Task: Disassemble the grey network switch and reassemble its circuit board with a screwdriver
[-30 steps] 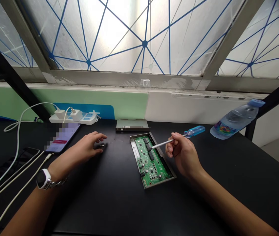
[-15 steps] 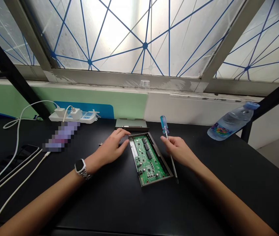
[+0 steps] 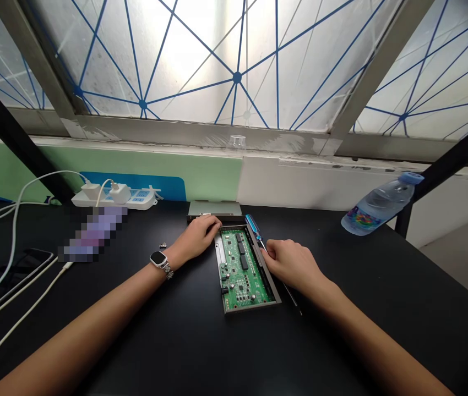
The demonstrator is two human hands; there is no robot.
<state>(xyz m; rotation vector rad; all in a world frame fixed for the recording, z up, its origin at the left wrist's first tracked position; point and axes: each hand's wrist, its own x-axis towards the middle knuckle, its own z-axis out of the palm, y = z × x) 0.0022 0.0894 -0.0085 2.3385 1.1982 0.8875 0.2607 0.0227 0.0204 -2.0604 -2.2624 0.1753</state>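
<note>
A shallow metal case [image 3: 276, 290] holding a green circuit board [image 3: 245, 283] lies in front of me on the black table. My left hand [image 3: 196, 235], with a watch at its wrist, has its fingers bent and closed on the case's far left corner. To the right of the case, my right hand [image 3: 294, 261] is curled around the thin shaft of a screwdriver [image 3: 252, 223]. The blue handle points away from me beside the case's far right corner. Its tip emerges below the hand, close to the table. The right fingertips are partly hidden.
A flat metal cover [image 3: 214, 208] lies behind the case. Small screws [image 3: 162, 246] sit left of my left wrist. Farther left are a power strip [image 3: 139, 199], white cables [image 3: 15, 242] and a phone [image 3: 36, 258]. A water bottle [image 3: 376, 206] leans at the right.
My right hand has moved down and left toward the case, laying the screwdriver lower, its handle now by the case's far corner. My left fingers have bent more at the corner. The view has shifted slightly.
</note>
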